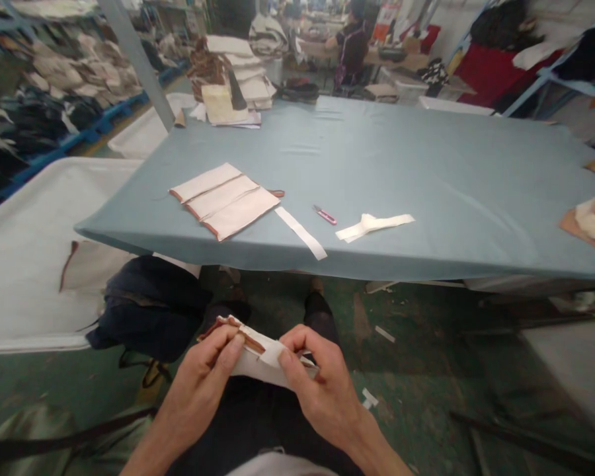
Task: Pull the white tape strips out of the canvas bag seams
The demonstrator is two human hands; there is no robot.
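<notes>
Both hands work over my lap, below the table's front edge. My left hand (205, 380) pinches the left end of a small white fabric piece with a brown edge (258, 357). My right hand (317, 380) grips the same piece at its right end, fingers curled over it. On the blue-grey table (426, 178) lie three similar cream pieces with brown edges (225, 200), a loose white strip (301, 233), a small pink cutter (324, 215) and a crumpled white strip (374, 225).
A white bin (24, 251) stands at the left, a dark bag (149, 304) beside it. Stacked fabric pieces (231, 82) sit at the table's far edge. Another person (352, 43) works at a distant table. Scraps litter the green floor.
</notes>
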